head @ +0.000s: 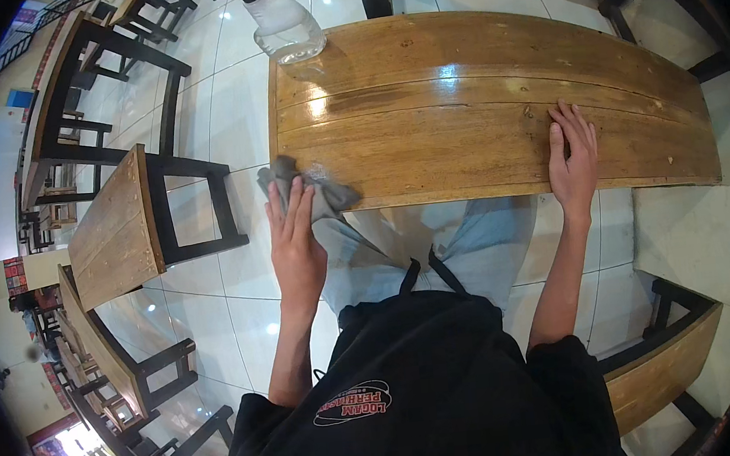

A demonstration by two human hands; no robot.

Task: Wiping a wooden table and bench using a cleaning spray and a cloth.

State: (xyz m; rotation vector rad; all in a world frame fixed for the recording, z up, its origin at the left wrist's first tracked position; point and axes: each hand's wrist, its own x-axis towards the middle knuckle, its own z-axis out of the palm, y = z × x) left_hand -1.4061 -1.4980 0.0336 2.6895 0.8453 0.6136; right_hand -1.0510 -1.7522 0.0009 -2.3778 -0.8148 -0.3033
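A grey cloth (336, 195) lies bunched over the near left corner of a varnished wooden tabletop (436, 150). My left hand (296, 224) presses on it with fingers extended, and part of the cloth hangs past the table's left edge. Beside the cloth, a small patch of the wood looks wet or foamy. My right hand (574, 157) rests palm down near the table's front edge, towards the right, holding nothing. At the far left corner stands a clear spray bottle (289, 26) with a black trigger head and some liquid inside.
Wooden benches (118, 230) and a taller table (101, 42) with dark legs stand to my left. Behind me on the right is another bench (667, 364). A pale ledge (697, 231) borders the table's right end. White tiles (242, 239) cover the floor.
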